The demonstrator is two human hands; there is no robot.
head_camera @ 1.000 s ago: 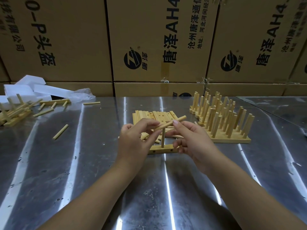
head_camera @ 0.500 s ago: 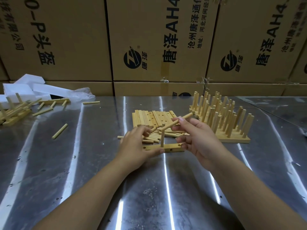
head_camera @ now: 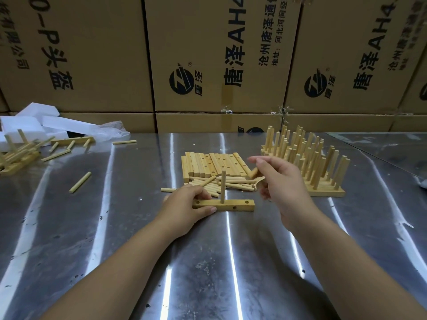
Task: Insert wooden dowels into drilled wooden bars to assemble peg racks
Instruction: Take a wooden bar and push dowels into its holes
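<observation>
1. Right hand [head_camera: 282, 181] has come off the bar [head_camera: 231, 205] and now sits a bit above it. It pinches a blurry dowel [head_camera: 253, 173].
2. Big boxes [head_camera: 208, 54] stand stacked behind the table [head_camera: 115, 227]. They are shut, so what is inside is hidden.
3. On the table's middle the bar lies flat. One peg [head_camera: 223, 185] stands up in it, with a hole near each end.
4. Left hand [head_camera: 189, 205] grips the bar's left end.
5. Just behind lie loose dowels [head_camera: 235, 183] and bars [head_camera: 215, 162]; racks [head_camera: 309, 162] stand to the right.
</observation>
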